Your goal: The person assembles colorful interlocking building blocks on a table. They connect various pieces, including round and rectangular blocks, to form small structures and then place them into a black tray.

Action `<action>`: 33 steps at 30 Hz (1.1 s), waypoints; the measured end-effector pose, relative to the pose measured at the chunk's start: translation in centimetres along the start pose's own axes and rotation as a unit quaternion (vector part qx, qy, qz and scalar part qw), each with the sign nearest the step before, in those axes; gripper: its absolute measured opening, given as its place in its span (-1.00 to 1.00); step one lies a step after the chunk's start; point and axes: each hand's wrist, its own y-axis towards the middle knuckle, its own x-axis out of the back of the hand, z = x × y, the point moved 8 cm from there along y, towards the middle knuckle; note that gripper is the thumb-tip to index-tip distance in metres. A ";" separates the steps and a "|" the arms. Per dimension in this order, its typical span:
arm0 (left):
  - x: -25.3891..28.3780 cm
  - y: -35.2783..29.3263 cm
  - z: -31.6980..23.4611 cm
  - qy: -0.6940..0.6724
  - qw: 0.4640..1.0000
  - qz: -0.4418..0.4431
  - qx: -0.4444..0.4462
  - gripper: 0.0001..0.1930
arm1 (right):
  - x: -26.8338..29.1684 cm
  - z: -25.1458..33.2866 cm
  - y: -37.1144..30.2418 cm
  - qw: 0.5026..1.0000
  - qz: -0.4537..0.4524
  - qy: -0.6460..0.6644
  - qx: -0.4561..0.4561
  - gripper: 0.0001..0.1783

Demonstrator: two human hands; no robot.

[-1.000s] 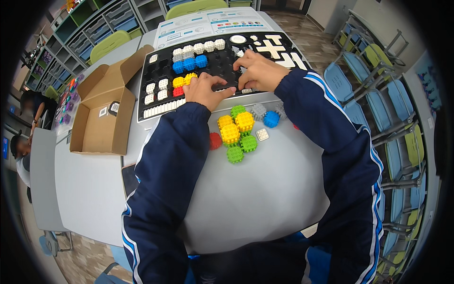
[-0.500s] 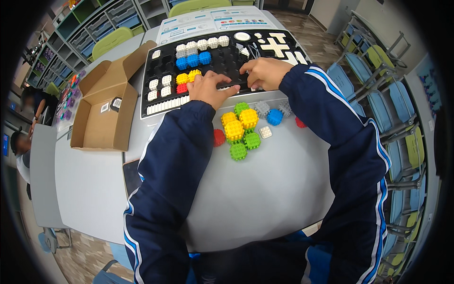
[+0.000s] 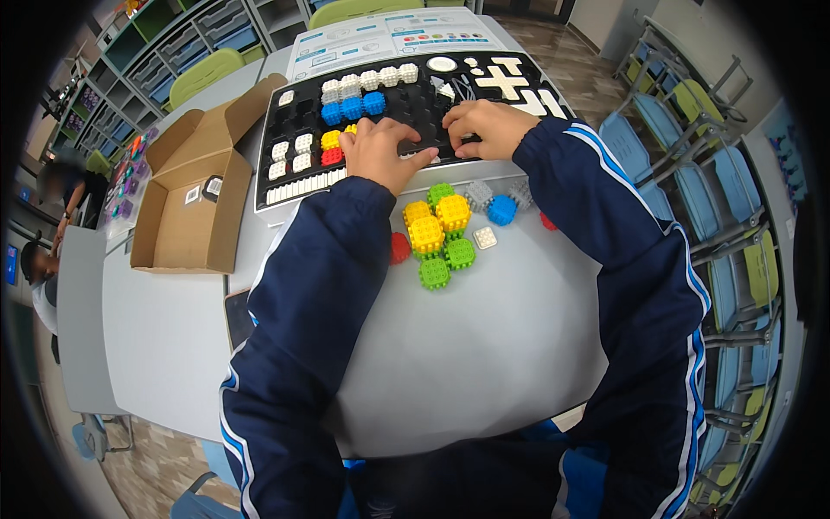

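Note:
My left hand (image 3: 380, 154) is over the front part of a black tray (image 3: 411, 112), its thumb and fingers apart with nothing visible between them. Facing it, my right hand (image 3: 491, 131) bends its fingers down into the tray, a dark gap showing between finger and thumb; its fingertips are partly hidden. Just left of my left hand lie red blocks (image 3: 332, 156) and yellow blocks (image 3: 330, 139), partly covered by it. In front of the tray stands a joined cluster of yellow blocks (image 3: 425, 234) and green blocks (image 3: 435, 273). Beside it lies a small white square piece (image 3: 485, 237).
Blue blocks (image 3: 352, 109) and white blocks (image 3: 370, 80) fill tray slots. A loose blue block (image 3: 501, 210) and a red block (image 3: 399, 248) lie on the grey table (image 3: 484, 346). An opened cardboard box (image 3: 186, 225) stands left; a printed sheet (image 3: 346, 43) lies behind.
My left hand has shifted slightly up and left, uncovering less of the yellow blocks. My right hand has stayed nearly in place, its finger and thumb now a little wider apart.

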 end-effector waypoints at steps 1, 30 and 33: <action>0.5 -0.1 -0.3 0.015 1.000 -0.013 -0.021 -0.64 | -0.1 0.1 0.1 1.000 -0.002 0.000 0.000 -0.87; 8.4 -18.1 3.1 0.001 0.976 0.218 -0.011 -0.66 | -3.5 8.7 -12.0 1.000 -0.012 0.020 -0.004 -0.74; 9.8 -18.1 4.5 -0.040 0.964 0.255 0.066 -0.68 | -1.2 7.4 -12.8 0.977 -0.088 0.189 -0.044 -0.77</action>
